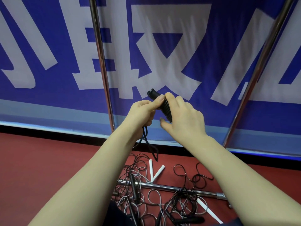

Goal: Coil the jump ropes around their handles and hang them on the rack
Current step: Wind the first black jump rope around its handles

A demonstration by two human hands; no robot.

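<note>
Beyond 2 raised forearms [91, 168], the left hand [143, 111] pinches the loose rope [145, 132]. The right hand [184, 118] clasps the wound black handles [166, 108] before the rack [101, 62]. Keep tension and lay turns side by side. The remaining tail is probably short.

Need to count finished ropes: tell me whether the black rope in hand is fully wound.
No: a loose length of black rope hangs below the left hand, off the coiled handles.

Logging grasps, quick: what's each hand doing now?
Left hand: grips the black handles.
Right hand: fingers curled round the coiled rope.
</note>
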